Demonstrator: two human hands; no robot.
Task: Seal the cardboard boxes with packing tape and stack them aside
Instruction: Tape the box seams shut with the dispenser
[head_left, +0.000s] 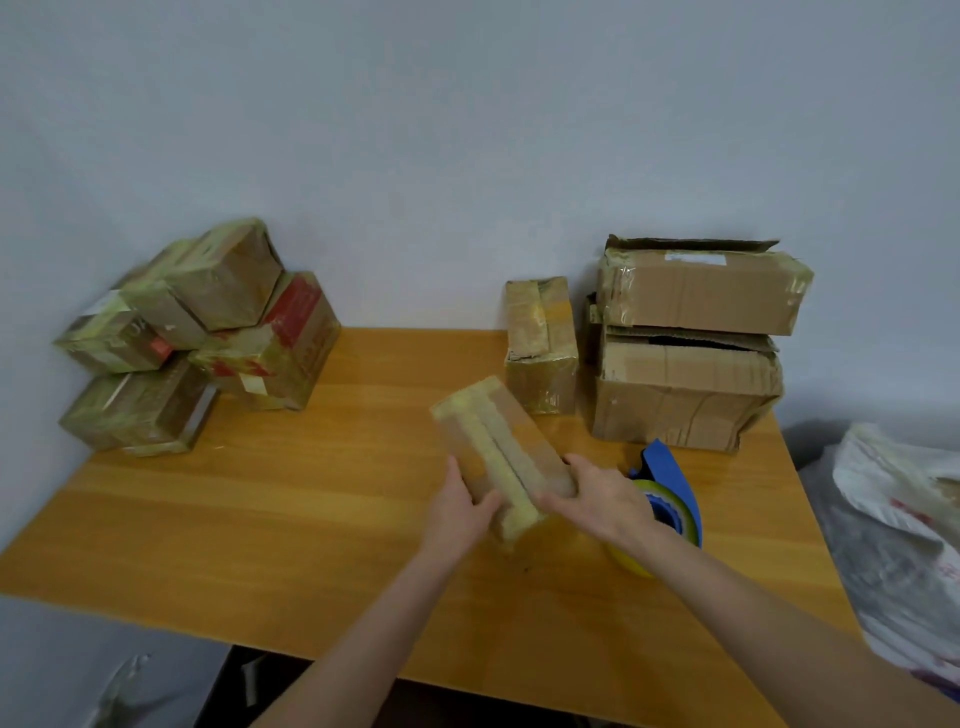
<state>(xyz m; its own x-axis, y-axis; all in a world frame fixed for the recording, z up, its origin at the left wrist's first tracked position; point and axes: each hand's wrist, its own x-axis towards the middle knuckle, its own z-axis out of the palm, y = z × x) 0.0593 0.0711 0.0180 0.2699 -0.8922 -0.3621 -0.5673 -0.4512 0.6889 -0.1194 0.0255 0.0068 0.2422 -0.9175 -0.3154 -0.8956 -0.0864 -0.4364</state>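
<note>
Box (498, 447), small and taped, is held tilted over the table (260, 519) at frame centre, its near end gripped by curled fingers of left hand (462, 506) and right hand (597, 499); light, stiff, tape-slick handling is expected.

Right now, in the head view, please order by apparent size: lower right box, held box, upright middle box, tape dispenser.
1. lower right box, largest.
2. held box and upright middle box: look alike; the held one is nearer, so unranked.
3. tape dispenser, smallest, partly hidden behind the right hand.
</note>
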